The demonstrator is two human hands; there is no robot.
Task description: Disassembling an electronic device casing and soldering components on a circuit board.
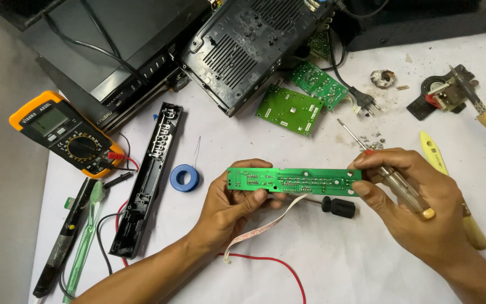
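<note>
A person sits at a white desk [333,264] strewn with electronics parts, seen from above. Both hands hold a long, narrow green circuit board [293,180] level, just above the middle of the desk, with its solder side facing up. The left hand [233,205] pinches the board's left end, thumb on the near edge and fingers curled beneath. The right hand [409,197] grips the right end between thumb and forefinger while also keeping a clear-handled screwdriver [389,177] tucked along its palm, the metal tip pointing up and away. A flat ribbon cable [260,228] hangs from the board's lower edge and trails toward the person.

Under the board lies a second screwdriver with a black handle [338,207]. A red wire [265,262] loops across the desk below. To the left are a blue spool of solder [184,178], a long black plastic panel [147,180], a green toothbrush [85,236] and an orange multimeter [63,132]. Farther away sit two smaller green boards [305,95], a black vented chassis [243,45] and a two-pin plug [364,99]. A soldering iron on its stand [451,93] rests at the far right, beside a yellow pry tool [434,152].

Holding the board well here seems to mean gripping only its edges, keeping fingers off the solder joints, and not letting the ribbon cable take strain. The screwdriver tip is best kept clear of the traces. Whether any joint is damaged is too fine to tell.
</note>
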